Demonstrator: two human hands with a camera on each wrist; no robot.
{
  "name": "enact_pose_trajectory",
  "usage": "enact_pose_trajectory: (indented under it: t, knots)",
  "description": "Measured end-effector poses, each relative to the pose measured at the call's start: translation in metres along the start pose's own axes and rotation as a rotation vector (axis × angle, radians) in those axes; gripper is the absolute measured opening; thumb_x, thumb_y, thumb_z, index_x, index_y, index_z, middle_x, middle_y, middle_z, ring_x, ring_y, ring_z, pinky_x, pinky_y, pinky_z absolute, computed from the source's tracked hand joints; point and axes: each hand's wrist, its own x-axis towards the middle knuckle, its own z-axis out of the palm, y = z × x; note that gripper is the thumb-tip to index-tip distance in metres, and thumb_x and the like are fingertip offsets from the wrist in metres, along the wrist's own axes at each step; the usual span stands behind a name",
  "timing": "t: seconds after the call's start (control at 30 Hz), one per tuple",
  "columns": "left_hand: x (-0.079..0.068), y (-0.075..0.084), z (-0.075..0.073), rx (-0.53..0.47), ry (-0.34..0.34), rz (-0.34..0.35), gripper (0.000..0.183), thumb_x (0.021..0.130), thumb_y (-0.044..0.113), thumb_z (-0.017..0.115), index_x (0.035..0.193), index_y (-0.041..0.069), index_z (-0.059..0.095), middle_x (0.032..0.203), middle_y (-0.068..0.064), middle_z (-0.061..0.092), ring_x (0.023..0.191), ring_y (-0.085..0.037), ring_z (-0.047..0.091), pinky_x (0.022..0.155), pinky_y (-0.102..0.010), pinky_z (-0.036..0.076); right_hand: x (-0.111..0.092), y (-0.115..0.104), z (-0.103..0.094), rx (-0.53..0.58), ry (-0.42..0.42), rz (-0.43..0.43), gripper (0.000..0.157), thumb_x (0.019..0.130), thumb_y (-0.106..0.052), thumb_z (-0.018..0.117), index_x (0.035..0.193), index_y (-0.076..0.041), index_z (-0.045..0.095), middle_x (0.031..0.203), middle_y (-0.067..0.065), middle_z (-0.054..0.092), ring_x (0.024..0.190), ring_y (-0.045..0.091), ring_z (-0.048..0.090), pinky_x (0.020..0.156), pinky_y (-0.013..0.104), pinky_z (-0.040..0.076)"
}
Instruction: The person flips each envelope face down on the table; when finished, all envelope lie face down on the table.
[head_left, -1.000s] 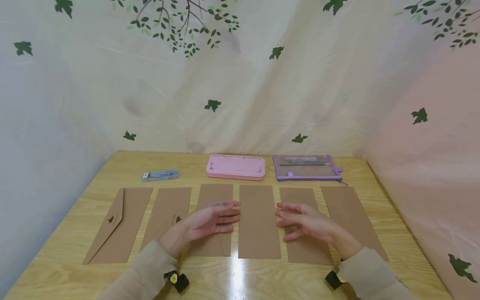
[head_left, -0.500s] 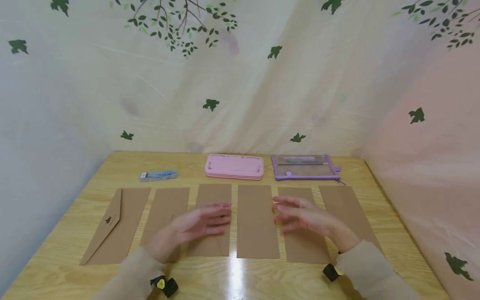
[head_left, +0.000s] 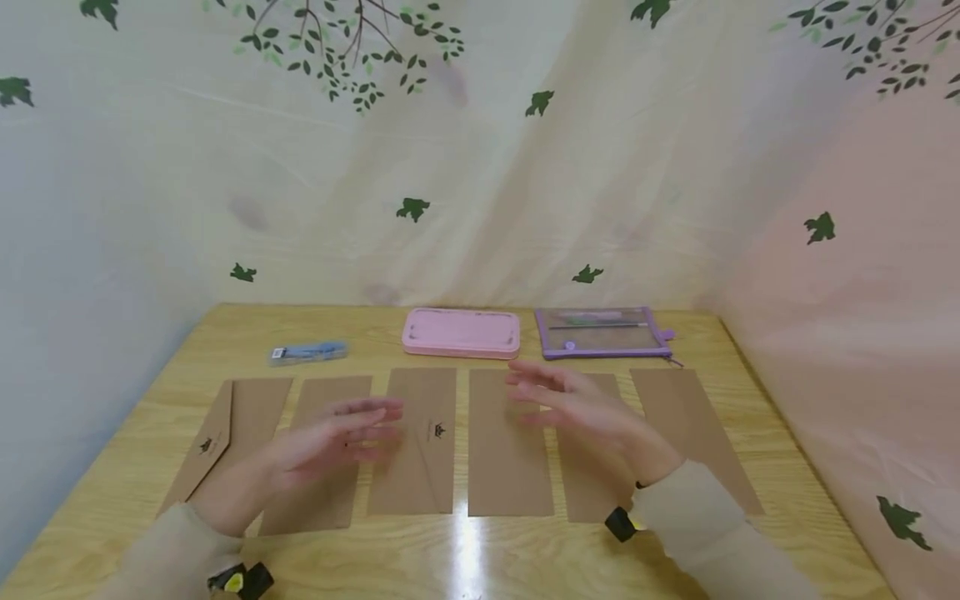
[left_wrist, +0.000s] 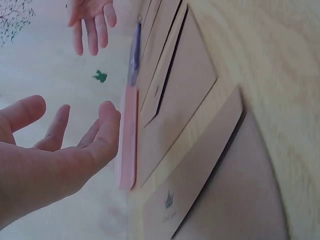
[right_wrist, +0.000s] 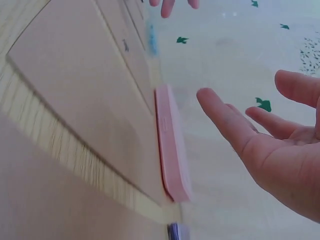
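Observation:
Several brown paper envelopes lie in a row across the table. My left hand hovers over the second envelope from the left, its fingers loosely spread and holding nothing. The third envelope shows a small dark crown print and a flap line. Above the fourth envelope and the fifth envelope, my right hand is raised with relaxed fingers and nothing in it. Both wrist views show the hands apart from the paper, the left hand and the right hand alike.
Behind the row stand a pink pencil case, a clear pouch with purple edging and a small clear pack with blue contents. The leftmost envelope and rightmost envelope flank the row. A patterned curtain surrounds the wooden table.
My left hand has moved left from the third envelope toward the second. My right hand has risen and shifted slightly left. The envelopes keep their places while the view turns slightly.

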Motion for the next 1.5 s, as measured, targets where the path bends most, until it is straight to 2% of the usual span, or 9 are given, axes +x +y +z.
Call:
enact_pose_trajectory:
  t: [0.13, 0.2, 0.43, 0.57, 0.7, 0.97, 1.27, 1.5]
  knots:
    - [-0.008, 0.008, -0.013, 0.053, 0.023, 0.021, 0.061, 0.109, 0.027, 0.048, 0.155, -0.007, 0.027, 0.159, -0.024, 0.032, 0.142, -0.041, 0.038, 0.114, -0.054, 0.036, 0.008, -0.005, 0.011, 0.013, 0.014, -0.015, 0.065, 0.104, -0.018, 0.059, 0.159, -0.004, 0.027, 0.156, 0.021, 0.040, 0.140, 0.039, 0.043, 0.112, 0.058, 0.037]
    - [-0.009, 0.007, -0.017, 0.054, 0.022, 0.020, 0.062, 0.109, 0.027, 0.048, 0.156, -0.007, 0.025, 0.159, -0.025, 0.032, 0.142, -0.041, 0.037, 0.114, -0.052, 0.036, 0.013, -0.005, 0.017, 0.042, 0.012, -0.027, 0.064, 0.105, -0.016, 0.058, 0.159, -0.004, 0.027, 0.156, 0.022, 0.039, 0.142, 0.040, 0.040, 0.112, 0.056, 0.036]
    - [-0.005, -0.005, -0.025, 0.012, 0.040, -0.003, 0.061, 0.109, 0.026, 0.048, 0.157, -0.005, 0.024, 0.161, -0.025, 0.028, 0.143, -0.040, 0.036, 0.116, -0.053, 0.033, 0.031, 0.005, 0.038, 0.109, 0.049, -0.011, 0.065, 0.102, -0.012, 0.058, 0.160, -0.007, 0.028, 0.161, 0.023, 0.030, 0.146, 0.043, 0.028, 0.113, 0.057, 0.036]
    - [-0.004, -0.012, -0.028, -0.021, 0.042, -0.002, 0.060, 0.110, 0.025, 0.046, 0.157, -0.004, 0.024, 0.162, -0.025, 0.025, 0.143, -0.041, 0.036, 0.116, -0.054, 0.033, 0.037, 0.014, 0.046, 0.171, 0.060, 0.004, 0.072, 0.101, -0.009, 0.057, 0.162, -0.010, 0.019, 0.162, 0.028, 0.020, 0.145, 0.047, 0.028, 0.112, 0.057, 0.037]
    - [-0.005, -0.019, -0.030, -0.054, 0.045, -0.016, 0.060, 0.109, 0.026, 0.047, 0.158, -0.001, 0.023, 0.163, -0.025, 0.023, 0.144, -0.040, 0.034, 0.112, -0.053, 0.039, 0.040, 0.024, 0.056, 0.218, 0.071, 0.033, 0.080, 0.101, -0.008, 0.059, 0.163, -0.012, 0.010, 0.162, 0.030, 0.017, 0.143, 0.049, 0.032, 0.111, 0.056, 0.039]
    - [-0.009, -0.033, -0.030, -0.096, 0.056, -0.031, 0.062, 0.110, 0.026, 0.046, 0.159, -0.002, 0.021, 0.162, -0.030, 0.019, 0.145, -0.039, 0.032, 0.108, -0.051, 0.044, 0.044, 0.037, 0.070, 0.277, 0.068, 0.096, 0.084, 0.099, -0.012, 0.065, 0.163, -0.008, 0.010, 0.161, 0.033, 0.014, 0.144, 0.046, 0.031, 0.111, 0.053, 0.040]
    - [-0.005, -0.033, -0.025, -0.112, 0.056, -0.032, 0.060, 0.109, 0.026, 0.046, 0.158, -0.001, 0.024, 0.161, -0.030, 0.020, 0.146, -0.038, 0.030, 0.111, -0.048, 0.042, 0.048, 0.042, 0.069, 0.288, 0.050, 0.121, 0.083, 0.102, -0.011, 0.059, 0.161, -0.001, 0.002, 0.161, 0.036, 0.008, 0.146, 0.047, 0.024, 0.116, 0.054, 0.032]
    - [-0.006, -0.033, -0.024, -0.143, 0.060, -0.047, 0.064, 0.110, 0.027, 0.046, 0.159, -0.003, 0.017, 0.162, -0.030, 0.018, 0.148, -0.040, 0.025, 0.111, -0.049, 0.042, 0.049, 0.042, 0.074, 0.277, 0.051, 0.143, 0.082, 0.103, -0.014, 0.058, 0.162, -0.002, 0.003, 0.161, 0.034, 0.010, 0.147, 0.045, 0.024, 0.116, 0.054, 0.032]
